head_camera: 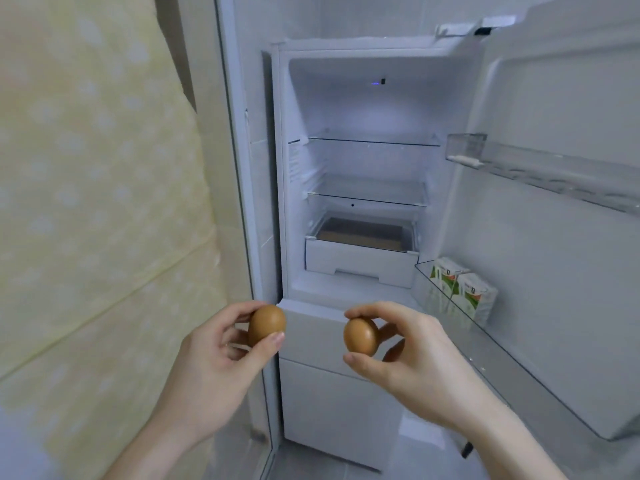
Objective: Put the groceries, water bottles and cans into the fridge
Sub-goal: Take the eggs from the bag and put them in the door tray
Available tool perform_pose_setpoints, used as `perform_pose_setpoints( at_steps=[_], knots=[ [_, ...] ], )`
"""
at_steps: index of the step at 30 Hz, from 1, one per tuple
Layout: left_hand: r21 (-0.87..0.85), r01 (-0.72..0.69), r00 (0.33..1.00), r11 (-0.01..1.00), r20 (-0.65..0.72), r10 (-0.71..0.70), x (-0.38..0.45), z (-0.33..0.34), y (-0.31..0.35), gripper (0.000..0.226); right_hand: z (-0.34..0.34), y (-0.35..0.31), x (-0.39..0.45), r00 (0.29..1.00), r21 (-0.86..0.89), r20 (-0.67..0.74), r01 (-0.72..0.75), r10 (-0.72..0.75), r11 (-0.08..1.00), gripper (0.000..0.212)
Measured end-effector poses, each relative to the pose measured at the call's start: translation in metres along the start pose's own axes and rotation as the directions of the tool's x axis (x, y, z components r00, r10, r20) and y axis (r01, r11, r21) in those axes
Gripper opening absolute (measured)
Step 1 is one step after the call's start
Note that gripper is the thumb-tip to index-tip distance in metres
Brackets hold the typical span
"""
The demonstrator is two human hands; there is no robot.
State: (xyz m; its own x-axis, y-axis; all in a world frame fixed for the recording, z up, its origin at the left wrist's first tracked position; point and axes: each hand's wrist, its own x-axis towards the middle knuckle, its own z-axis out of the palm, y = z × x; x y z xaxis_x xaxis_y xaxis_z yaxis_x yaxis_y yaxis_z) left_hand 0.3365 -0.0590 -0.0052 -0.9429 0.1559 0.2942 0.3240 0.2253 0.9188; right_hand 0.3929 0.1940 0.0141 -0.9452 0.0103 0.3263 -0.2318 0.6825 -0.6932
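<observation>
The fridge stands open in front of me, its door swung out to the right. My left hand pinches a brown egg between thumb and fingers. A second brown egg is held the same way in my right hand. Both eggs hover in front of the white lower drawers, below the main compartment. Two glass shelves are bare. A white crisper drawer sits under them.
Two small cartons stand in the lower door bin. An upper door bin holds nothing I can see. A yellow dotted curtain hangs at the left, close to the fridge's side.
</observation>
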Motion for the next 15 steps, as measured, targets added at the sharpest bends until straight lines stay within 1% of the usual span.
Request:
perform_pose_setpoints(
  at_steps=[5, 9, 15],
  knots=[
    [-0.03, -0.068, 0.996, 0.997, 0.061, 0.07, 0.056, 0.019, 0.008, 0.033, -0.019, 0.012, 0.024, 0.997, -0.032, -0.074, -0.041, 0.038, 0.999, 0.039],
    [-0.071, -0.113, 0.987, 0.991, 0.11, 0.12, 0.105, 0.035, 0.012, 0.028, -0.028, 0.017, 0.05, 0.989, -0.081, -0.139, -0.07, 0.058, 0.994, 0.038],
    [-0.123, -0.21, 0.951, 0.97, 0.204, 0.231, 0.183, 0.052, 0.019, 0.028, -0.041, 0.012, 0.101, 0.966, -0.147, -0.251, -0.106, 0.067, 0.983, 0.038]
  ],
)
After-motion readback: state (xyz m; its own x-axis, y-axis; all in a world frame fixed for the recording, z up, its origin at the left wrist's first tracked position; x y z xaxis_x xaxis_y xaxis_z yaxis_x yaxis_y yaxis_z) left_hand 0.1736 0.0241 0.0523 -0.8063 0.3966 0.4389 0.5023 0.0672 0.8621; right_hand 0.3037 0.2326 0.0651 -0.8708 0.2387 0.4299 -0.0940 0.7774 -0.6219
